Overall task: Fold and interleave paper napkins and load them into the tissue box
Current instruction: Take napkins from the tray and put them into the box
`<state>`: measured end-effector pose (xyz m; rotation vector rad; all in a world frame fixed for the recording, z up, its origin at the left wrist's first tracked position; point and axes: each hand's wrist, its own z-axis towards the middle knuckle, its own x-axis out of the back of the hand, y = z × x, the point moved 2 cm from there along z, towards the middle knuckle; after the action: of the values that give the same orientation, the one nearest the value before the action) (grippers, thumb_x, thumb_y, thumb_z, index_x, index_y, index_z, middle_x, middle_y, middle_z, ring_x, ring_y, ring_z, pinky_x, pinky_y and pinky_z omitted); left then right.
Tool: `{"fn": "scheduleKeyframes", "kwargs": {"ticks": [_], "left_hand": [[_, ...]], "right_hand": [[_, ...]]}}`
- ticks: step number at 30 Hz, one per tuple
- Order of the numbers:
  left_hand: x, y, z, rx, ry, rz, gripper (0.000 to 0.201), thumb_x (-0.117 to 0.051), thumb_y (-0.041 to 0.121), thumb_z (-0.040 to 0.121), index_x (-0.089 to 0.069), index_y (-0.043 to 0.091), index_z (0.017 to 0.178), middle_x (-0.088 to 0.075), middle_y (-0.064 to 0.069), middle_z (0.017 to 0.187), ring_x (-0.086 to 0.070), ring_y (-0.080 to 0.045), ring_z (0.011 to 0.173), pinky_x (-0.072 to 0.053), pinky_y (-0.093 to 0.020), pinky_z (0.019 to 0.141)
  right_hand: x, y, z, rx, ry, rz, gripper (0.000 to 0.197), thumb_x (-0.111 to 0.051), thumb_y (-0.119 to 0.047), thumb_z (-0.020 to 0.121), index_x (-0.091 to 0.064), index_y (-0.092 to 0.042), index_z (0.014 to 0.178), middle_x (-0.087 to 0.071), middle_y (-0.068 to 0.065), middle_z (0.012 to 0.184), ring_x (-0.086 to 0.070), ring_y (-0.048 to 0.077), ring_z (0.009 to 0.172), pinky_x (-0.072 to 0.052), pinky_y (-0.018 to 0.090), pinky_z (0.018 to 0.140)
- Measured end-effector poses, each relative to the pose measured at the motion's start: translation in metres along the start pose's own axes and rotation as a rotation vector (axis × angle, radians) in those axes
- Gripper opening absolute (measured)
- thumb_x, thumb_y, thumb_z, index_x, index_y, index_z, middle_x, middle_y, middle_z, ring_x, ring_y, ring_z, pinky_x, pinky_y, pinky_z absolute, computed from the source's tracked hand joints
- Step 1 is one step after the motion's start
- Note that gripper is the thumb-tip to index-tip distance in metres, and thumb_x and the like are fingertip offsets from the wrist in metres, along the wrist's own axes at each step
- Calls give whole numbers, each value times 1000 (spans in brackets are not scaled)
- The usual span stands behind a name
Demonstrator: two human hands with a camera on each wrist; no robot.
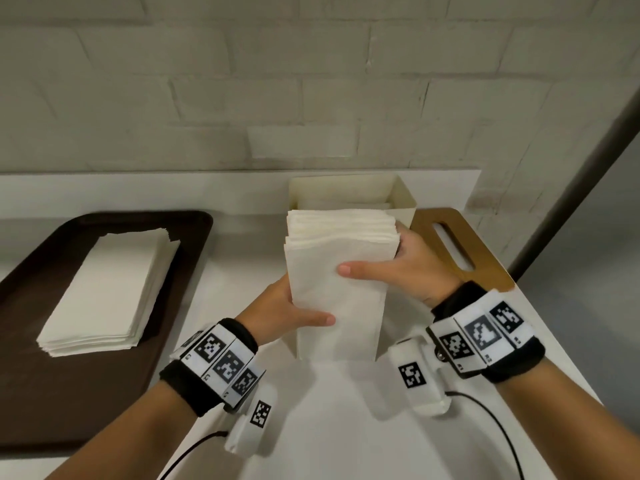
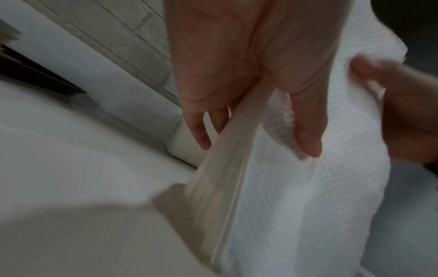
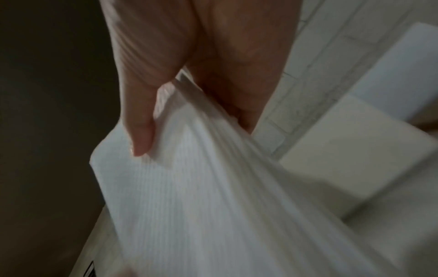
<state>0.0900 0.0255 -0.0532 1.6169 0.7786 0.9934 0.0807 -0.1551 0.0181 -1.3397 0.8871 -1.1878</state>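
Observation:
A thick stack of folded white napkins point(image 1: 341, 271) stands on edge, tilted, lifted in front of the cream tissue box point(image 1: 405, 202). My left hand point(image 1: 294, 310) grips its lower left side, thumb on the front face. My right hand point(image 1: 391, 268) grips the upper right side, thumb across the front. The left wrist view shows the stack point(image 2: 296, 187) pinched between my left hand's thumb and fingers point(image 2: 251, 105). In the right wrist view, my right hand point(image 3: 180, 97) clamps the layered stack point(image 3: 201, 196). The open box has napkins inside.
A second napkin pile point(image 1: 110, 292) lies on a dark brown tray point(image 1: 41, 375) at the left. The wooden box lid point(image 1: 460, 247) with a slot lies right of the box. A brick wall point(image 1: 311, 81) stands behind the white counter point(image 1: 325, 410).

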Motion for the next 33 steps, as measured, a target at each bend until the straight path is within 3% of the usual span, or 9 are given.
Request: {"fn": "scheduleKeyframes", "kwargs": {"ticks": [3, 6, 9, 12, 15, 22, 27, 31, 33], "left_hand": [[2, -12, 5, 122, -23, 73, 83, -84, 36, 42, -56, 26, 119, -68, 5, 115, -63, -13, 109, -48, -40, 99], [2, -16, 10, 192, -48, 146, 75, -85, 36, 44, -59, 26, 114, -68, 6, 113, -63, -12, 108, -48, -36, 100], [10, -6, 15, 199, -42, 190, 52, -84, 24, 60, -59, 28, 106, -67, 6, 112, -62, -12, 106, -49, -29, 96], [24, 12, 19, 136, 22, 59, 55, -85, 30, 52, -62, 27, 102, -71, 9, 101, -67, -10, 95, -54, -24, 82], [41, 23, 27, 151, 135, -197, 64, -80, 32, 41, -61, 22, 102, -74, 8, 86, -70, -10, 80, -56, -25, 68], [59, 77, 60, 166, -1, -311, 30, -62, 0, 79, -60, 10, 108, -72, -4, 98, -71, -18, 84, -60, -27, 71], [77, 105, 103, 163, 202, -305, 24, -61, 11, 85, -58, 14, 109, -66, -4, 96, -63, -24, 88, -56, -34, 69], [91, 97, 136, 165, 472, -200, 57, -70, 9, 79, -43, 8, 129, -58, -8, 113, -60, -28, 96, -51, -33, 68], [91, 85, 148, 190, 549, -95, 57, -70, 8, 79, -42, 9, 128, -56, -11, 117, -60, -32, 102, -52, -39, 80]], "right_hand": [[8, -29, 7, 12, -69, -242, 40, -80, -9, 66, -58, -26, 94, -62, -12, 87, -61, -5, 78, -50, 5, 67], [11, -49, 15, -52, -172, -582, 37, -79, -20, 70, -60, -24, 102, -63, -12, 88, -60, -6, 75, -43, -1, 65], [19, -56, 27, -99, -193, -690, 32, -76, -21, 73, -63, -18, 103, -67, -1, 99, -63, 11, 87, -49, 16, 80], [41, -58, 37, -143, -50, -470, 22, -72, -11, 76, -62, -20, 94, -66, -3, 92, -63, 12, 82, -50, 15, 76], [70, -50, 45, -228, 145, -119, 34, -66, -4, 79, -61, -4, 112, -67, 8, 105, -63, 22, 93, -50, 30, 89], [97, -26, 60, -284, 298, 315, 25, -61, -6, 83, -60, -6, 108, -67, 8, 109, -63, 22, 98, -50, 35, 88], [110, -19, 93, -276, 426, 334, 33, -68, -11, 79, -58, -3, 110, -65, 9, 108, -61, 23, 99, -52, 33, 81], [113, 0, 129, -392, 404, -19, 46, -67, -16, 80, -55, 2, 121, -59, 19, 125, -57, 34, 114, -46, 42, 100], [112, 11, 142, -443, 357, -262, 56, -65, -21, 83, -47, 3, 130, -55, 18, 131, -53, 34, 119, -41, 41, 105]]}}
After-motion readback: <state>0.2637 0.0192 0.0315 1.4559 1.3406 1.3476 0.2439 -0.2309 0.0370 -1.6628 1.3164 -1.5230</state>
